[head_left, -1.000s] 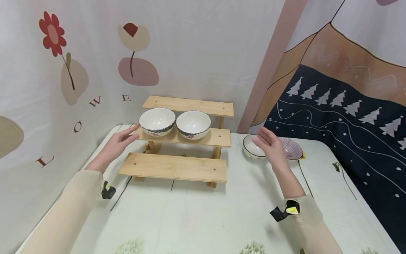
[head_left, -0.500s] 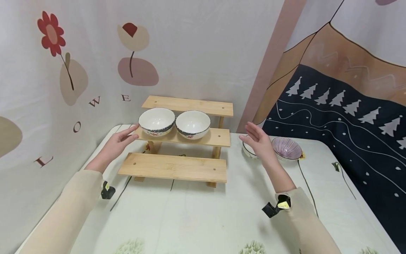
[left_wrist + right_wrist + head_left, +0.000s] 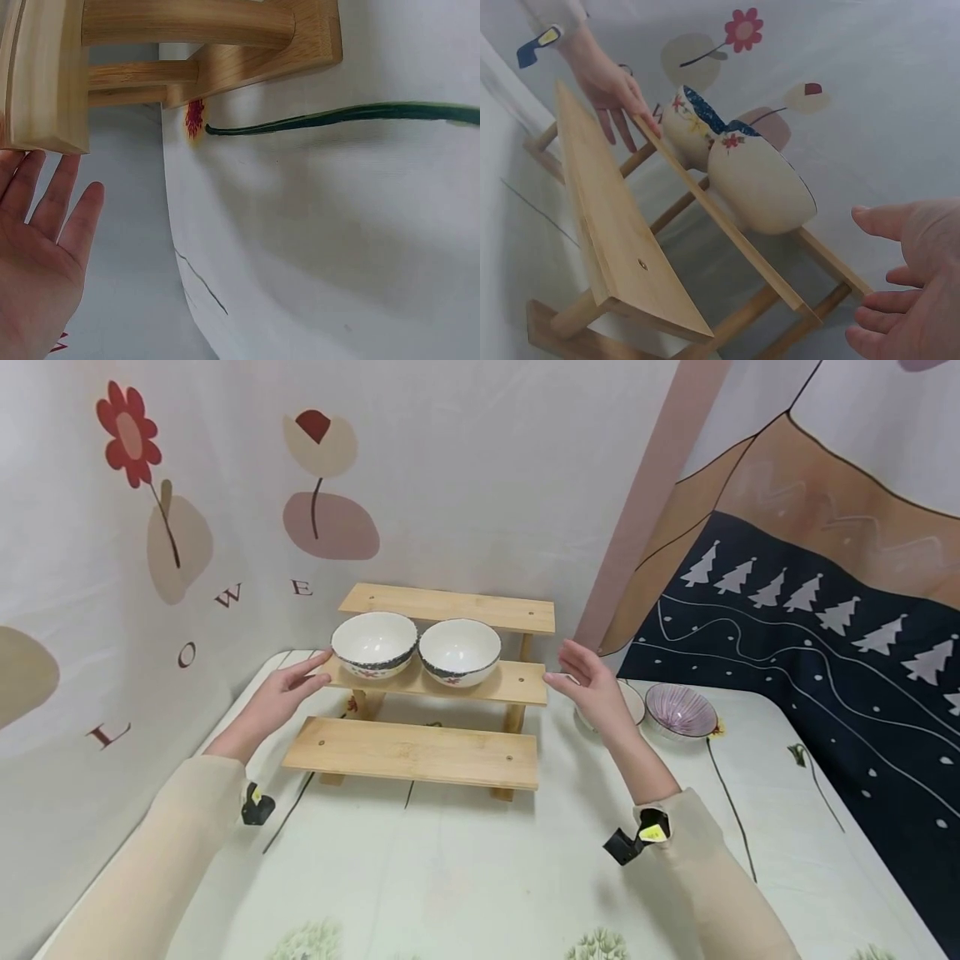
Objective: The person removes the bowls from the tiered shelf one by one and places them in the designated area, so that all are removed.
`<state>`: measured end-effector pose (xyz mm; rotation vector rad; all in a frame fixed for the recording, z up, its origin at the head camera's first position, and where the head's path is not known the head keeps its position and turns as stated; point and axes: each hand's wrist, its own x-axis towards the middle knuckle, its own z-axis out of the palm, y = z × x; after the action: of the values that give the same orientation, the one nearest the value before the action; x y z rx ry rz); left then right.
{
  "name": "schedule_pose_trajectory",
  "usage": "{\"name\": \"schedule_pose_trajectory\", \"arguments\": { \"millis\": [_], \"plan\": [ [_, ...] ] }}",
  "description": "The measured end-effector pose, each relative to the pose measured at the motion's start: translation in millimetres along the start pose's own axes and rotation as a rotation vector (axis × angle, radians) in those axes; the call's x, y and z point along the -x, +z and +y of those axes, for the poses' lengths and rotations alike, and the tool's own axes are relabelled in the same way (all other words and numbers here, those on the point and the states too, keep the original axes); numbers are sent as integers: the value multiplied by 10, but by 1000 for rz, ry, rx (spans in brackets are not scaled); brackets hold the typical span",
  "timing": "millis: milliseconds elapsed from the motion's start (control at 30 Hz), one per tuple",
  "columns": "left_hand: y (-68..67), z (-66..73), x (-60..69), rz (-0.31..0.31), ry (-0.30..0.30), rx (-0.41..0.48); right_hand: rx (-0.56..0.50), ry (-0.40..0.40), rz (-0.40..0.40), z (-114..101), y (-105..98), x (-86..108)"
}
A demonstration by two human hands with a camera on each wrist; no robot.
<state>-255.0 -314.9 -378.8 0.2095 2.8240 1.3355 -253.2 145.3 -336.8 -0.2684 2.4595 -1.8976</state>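
Note:
A three-tier wooden shelf (image 3: 411,753) stands on the table, with two white bowls side by side on its middle board (image 3: 527,682). The left bowl (image 3: 373,642) and right bowl (image 3: 459,648) have dark blue patterned rims and painted flowers. My left hand (image 3: 279,700) touches the middle board's left end with extended fingertips; the left wrist view shows this hand (image 3: 41,259) against the board's end. Near the board's opposite end, my right hand (image 3: 598,695) is held with fingers loosely extended and nothing in it. In the right wrist view this hand (image 3: 919,281) appears apart from the shelf.
Right of the shelf, a smaller white bowl (image 3: 634,700) is partly hidden behind my right hand. Beside it stands a purple striped bowl (image 3: 681,710). A printed cloth wall (image 3: 480,493) rises close behind the shelf, and another runs along the left.
My right hand has moved left, from in front of the smaller bowls to near the middle board's right end. The left hand has stayed at the left end, and the bowls are unmoved.

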Motion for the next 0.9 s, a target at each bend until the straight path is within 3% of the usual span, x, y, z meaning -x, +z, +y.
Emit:
{"name": "schedule_pose_trajectory", "arguments": {
  "millis": [433, 900],
  "plan": [
    [-10, 37, -12, -11, -14, -7, -30, -23, -49, -98, 165, -77],
    [-3, 16, 9, -6, 7, 6, 41, -15, -93, -175, 346, -195]
  ]
}}
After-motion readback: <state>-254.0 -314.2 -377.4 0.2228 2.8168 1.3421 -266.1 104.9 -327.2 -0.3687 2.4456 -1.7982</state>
